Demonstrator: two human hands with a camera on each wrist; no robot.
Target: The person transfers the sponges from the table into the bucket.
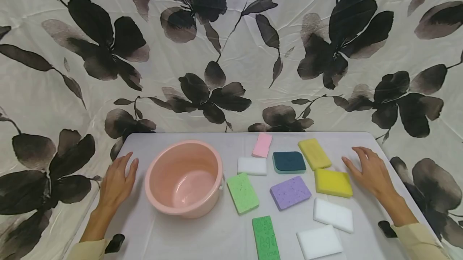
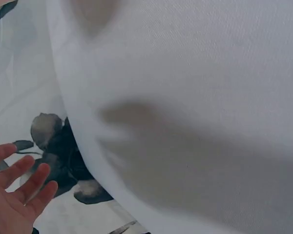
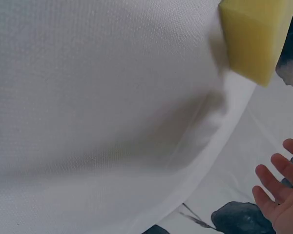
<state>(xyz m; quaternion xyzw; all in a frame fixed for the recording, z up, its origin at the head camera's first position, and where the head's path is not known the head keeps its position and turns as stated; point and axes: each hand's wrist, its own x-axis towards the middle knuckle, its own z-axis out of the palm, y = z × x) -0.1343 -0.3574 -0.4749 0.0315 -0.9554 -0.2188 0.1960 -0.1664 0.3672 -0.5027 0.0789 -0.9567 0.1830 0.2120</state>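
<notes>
My left hand (image 1: 116, 181) hovers over the left side of the table, fingers relaxed and holding nothing, just left of a pink plastic basin (image 1: 159, 199). On the right, my right hand (image 1: 371, 173) also holds nothing, fingers loosely spread. Nearest to it are a bright yellow sponge (image 1: 333, 183) and a paler yellow sponge (image 1: 314, 153). In the right wrist view a yellow sponge (image 3: 251, 39) shows at the upper right, apart from the fingers (image 3: 271, 180). In the left wrist view the spread fingers (image 2: 34, 183) show at the lower left.
Between basin and right hand lie a pink sponge (image 1: 262, 145), a dark teal one (image 1: 289, 161), a light green one (image 1: 243, 193), a purple one (image 1: 290, 192), a printed green one (image 1: 265, 238) and white blocks (image 1: 333, 215). Floral cloth (image 1: 253, 51) hangs behind the white table (image 1: 188, 238).
</notes>
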